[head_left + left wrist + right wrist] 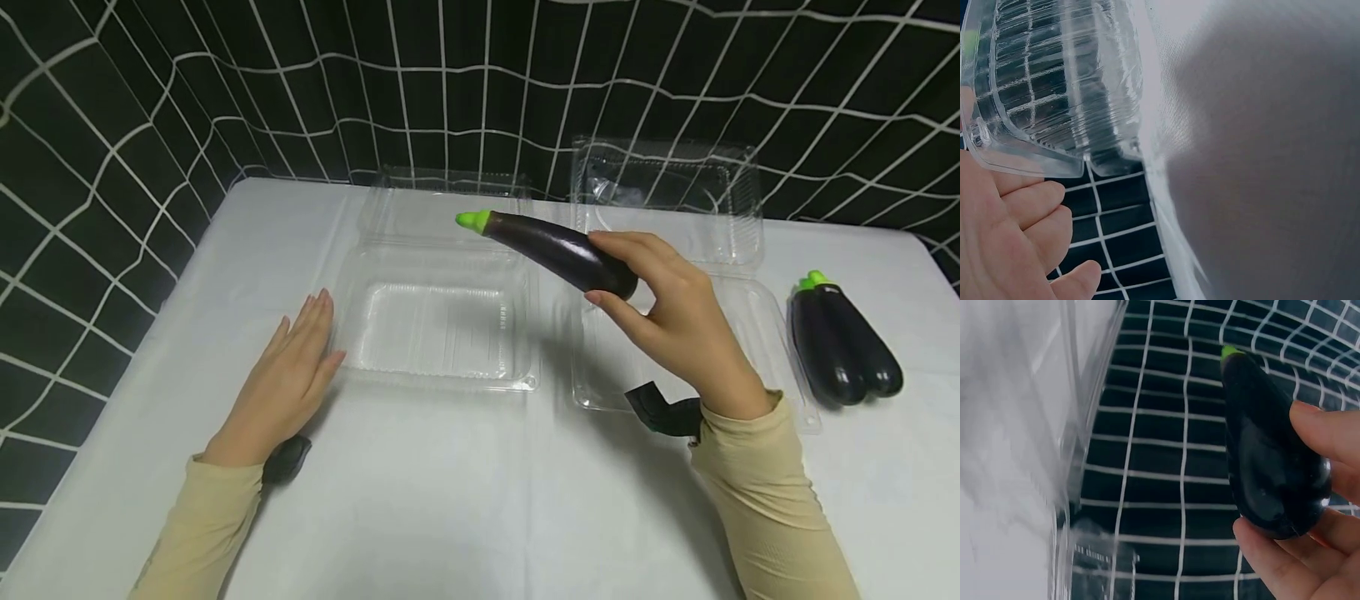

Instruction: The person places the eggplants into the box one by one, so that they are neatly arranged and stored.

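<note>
My right hand (675, 312) grips an eggplant (558, 250) by its thick dark end, raised above the table between two clear plastic clamshell boxes. Its bright green stem points left, over the back of the left box (435, 379). In the right wrist view, thumb and fingers wrap the glossy body of the eggplant (1272, 456). My left hand (288, 375) is at the left box's near left side, fingers straight and close together. The left wrist view has the left hand (1016, 231) right beside the box's clear wall (1035, 159), holding nothing.
Behind my right hand stands the second clear box (585, 367), its lid (742, 217) raised at the back. Two more eggplants (840, 346) lie side by side on the white table (442, 492) at the right. White netting (487, 100) over dark cloth borders the back and left.
</note>
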